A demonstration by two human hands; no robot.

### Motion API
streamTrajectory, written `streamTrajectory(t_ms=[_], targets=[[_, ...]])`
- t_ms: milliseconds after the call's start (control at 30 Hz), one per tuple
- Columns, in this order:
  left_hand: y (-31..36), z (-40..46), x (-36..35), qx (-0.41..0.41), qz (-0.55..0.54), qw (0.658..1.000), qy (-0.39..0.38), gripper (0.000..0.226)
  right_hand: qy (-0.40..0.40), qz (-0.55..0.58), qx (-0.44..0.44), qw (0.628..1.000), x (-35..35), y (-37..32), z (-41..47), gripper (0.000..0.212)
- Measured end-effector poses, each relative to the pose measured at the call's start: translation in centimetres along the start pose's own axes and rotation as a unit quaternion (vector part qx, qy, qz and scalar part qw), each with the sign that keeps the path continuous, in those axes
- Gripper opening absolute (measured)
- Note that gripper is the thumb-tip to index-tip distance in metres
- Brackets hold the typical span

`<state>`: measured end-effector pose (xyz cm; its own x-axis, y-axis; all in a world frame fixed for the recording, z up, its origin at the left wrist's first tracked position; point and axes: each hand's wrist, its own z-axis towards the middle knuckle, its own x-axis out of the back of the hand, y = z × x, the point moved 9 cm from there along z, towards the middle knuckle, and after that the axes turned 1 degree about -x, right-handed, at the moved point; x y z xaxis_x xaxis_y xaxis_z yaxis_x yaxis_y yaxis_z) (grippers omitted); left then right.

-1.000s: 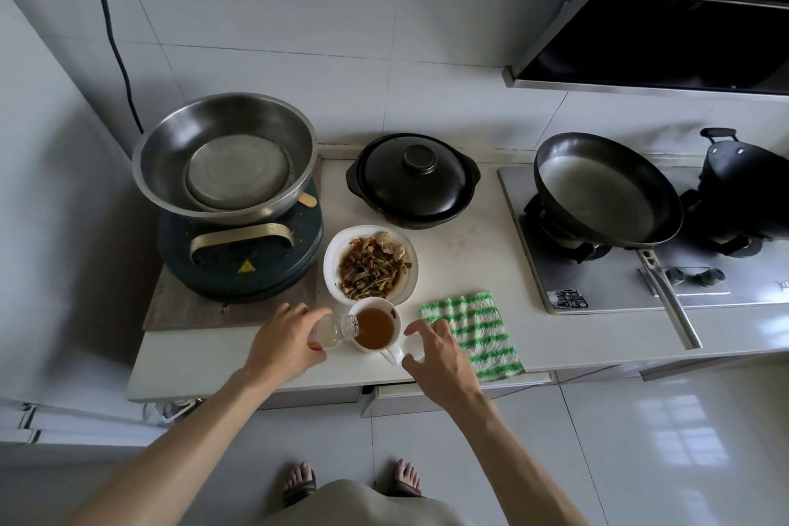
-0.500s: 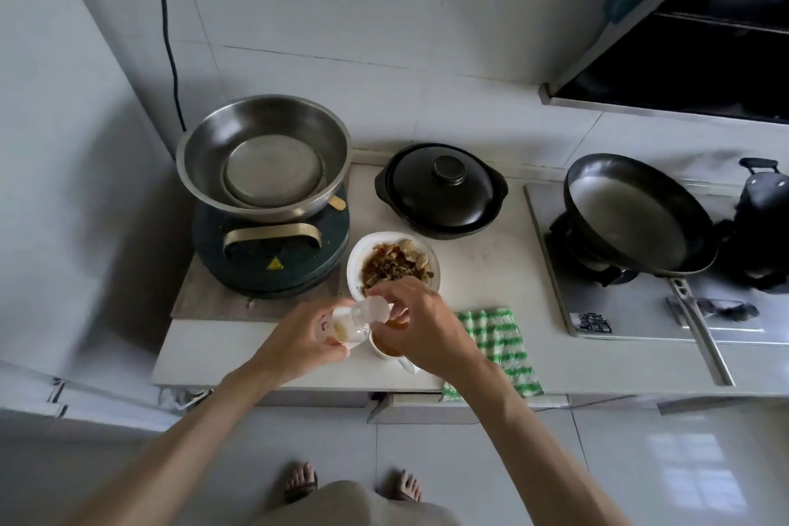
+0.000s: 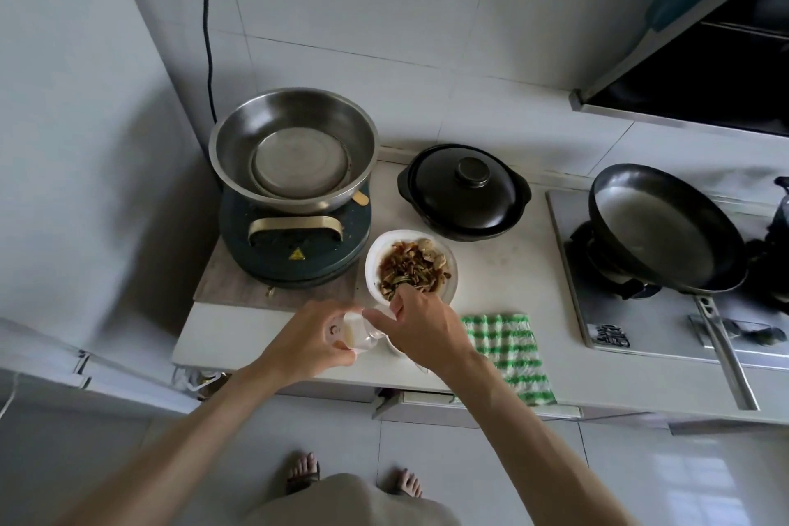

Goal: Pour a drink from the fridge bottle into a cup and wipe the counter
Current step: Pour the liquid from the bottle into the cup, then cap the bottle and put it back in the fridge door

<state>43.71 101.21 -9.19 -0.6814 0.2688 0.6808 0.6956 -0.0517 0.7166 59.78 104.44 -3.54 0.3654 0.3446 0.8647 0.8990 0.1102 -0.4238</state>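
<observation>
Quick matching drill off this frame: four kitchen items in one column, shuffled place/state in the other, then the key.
Items
1. bottle
2. cloth
3. pan
4. clay pot

Descriptions
A. on the gas burner, handle toward the counter's front edge
B. lid on, at the back of the counter
C. held in the left hand, right hand at its neck
D. flat at the counter's front edge, green and white

Pairs: 1-C, 2-D, 3-A, 4-B
</observation>
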Motion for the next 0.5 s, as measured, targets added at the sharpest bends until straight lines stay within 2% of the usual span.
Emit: streamTrajectory(t_ms=[133, 300, 400, 433, 500], targets=[[-0.2, -0.2, 0.2, 0.021, -0.029, 0.999, 0.002, 0.066, -0.019, 0.074, 0.010, 0.997, 0.0, -0.5, 0.0, 0.050], [-0.4, -0.4, -0.3, 0.021, -0.042, 0.998, -0.048, 0.062, -0.137, 0.100, 0.081, 0.982, -0.5, -1.1, -0.3, 0.042], [0.0, -0.3, -0.5, 0.029, -0.056, 0.996, -0.058, 0.062, -0.112, 0.063, 0.084, 0.988, 0.6, -1.6, -0.4, 0.036], [0.3, -0.3, -0.4, 0.027, -0.060, 0.996, -0.055, 0.062, -0.094, 0.040, 0.070, 0.992, 1.0, -1.6, -0.4, 0.042], [0.8, -0.2, -0.3, 0.007, -0.046, 0.998, -0.049, 0.061, -0.077, -0.019, 0.032, 0.996, 0.9, -1.2, -0.6, 0.067]])
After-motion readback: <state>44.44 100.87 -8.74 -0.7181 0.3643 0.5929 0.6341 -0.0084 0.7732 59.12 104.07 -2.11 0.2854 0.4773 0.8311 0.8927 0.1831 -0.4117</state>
